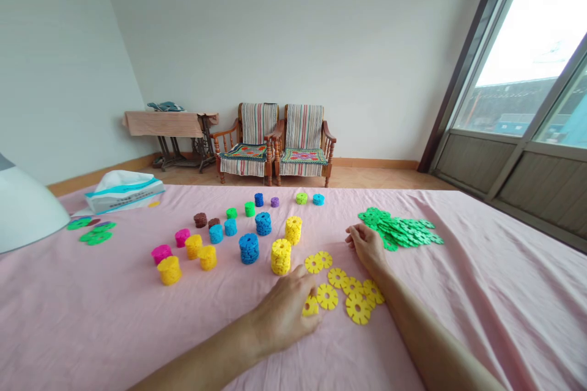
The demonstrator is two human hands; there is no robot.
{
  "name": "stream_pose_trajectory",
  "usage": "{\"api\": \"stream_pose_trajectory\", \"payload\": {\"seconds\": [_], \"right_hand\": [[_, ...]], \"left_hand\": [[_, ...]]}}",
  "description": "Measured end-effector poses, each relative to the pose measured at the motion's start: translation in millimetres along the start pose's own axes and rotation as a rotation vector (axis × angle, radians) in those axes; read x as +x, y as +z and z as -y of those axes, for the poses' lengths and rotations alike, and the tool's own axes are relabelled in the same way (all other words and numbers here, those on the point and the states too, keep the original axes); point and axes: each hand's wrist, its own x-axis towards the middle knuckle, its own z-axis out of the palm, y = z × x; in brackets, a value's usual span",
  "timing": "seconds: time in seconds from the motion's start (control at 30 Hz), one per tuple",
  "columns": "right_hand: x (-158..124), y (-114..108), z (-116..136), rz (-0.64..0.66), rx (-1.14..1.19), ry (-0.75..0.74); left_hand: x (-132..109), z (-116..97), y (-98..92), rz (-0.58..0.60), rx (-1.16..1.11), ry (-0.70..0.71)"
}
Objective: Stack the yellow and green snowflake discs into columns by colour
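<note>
My left hand point(287, 306) is low over the pink cloth, its thumb and fingers closed at a yellow notched plastic disc point(310, 306), which they partly cover. Just beyond it stand two yellow disc stacks, a nearer one point(281, 257) and a farther one point(293, 230). Several loose yellow discs point(327, 297) lie flat between my hands, some overlapping. My right hand point(368, 247) hovers by the left edge of a green disc pile point(403, 231). Its fingers are loosely bent with tips slightly apart, and nothing shows in them.
Short disc stacks stand left of centre: blue point(249, 248), orange-yellow point(169, 270), pink point(161, 253) and brown point(200, 220). Flat mixed discs point(96, 233), a tissue pack point(123, 192) and a white rounded object point(27, 211) occupy the left side. Two chairs point(302, 134) stand beyond the table.
</note>
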Motion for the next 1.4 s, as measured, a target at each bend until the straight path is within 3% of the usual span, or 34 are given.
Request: {"api": "stream_pose_trajectory", "payload": {"seconds": [0.27,0.63,1.17,1.27,1.4], "right_hand": [[1,0,-2,0.003,-0.022,-0.012],[1,0,-2,0.004,-0.039,-0.018],[1,0,-1,0.004,-0.037,-0.01],[1,0,-2,0.006,-0.038,-0.008],[1,0,-2,0.01,-0.041,-0.007]], "left_hand": [[-11,1,-11.2,0.077,0.085,-0.075],[-15,1,-13.7,0.129,0.184,-0.028],[-12,-3,-12.1,0.127,0.113,-0.008],[-9,-2,-26.0,0.099,0.093,-0.008],[5,4,-67.2,-0.051,0.115,-0.02]]}}
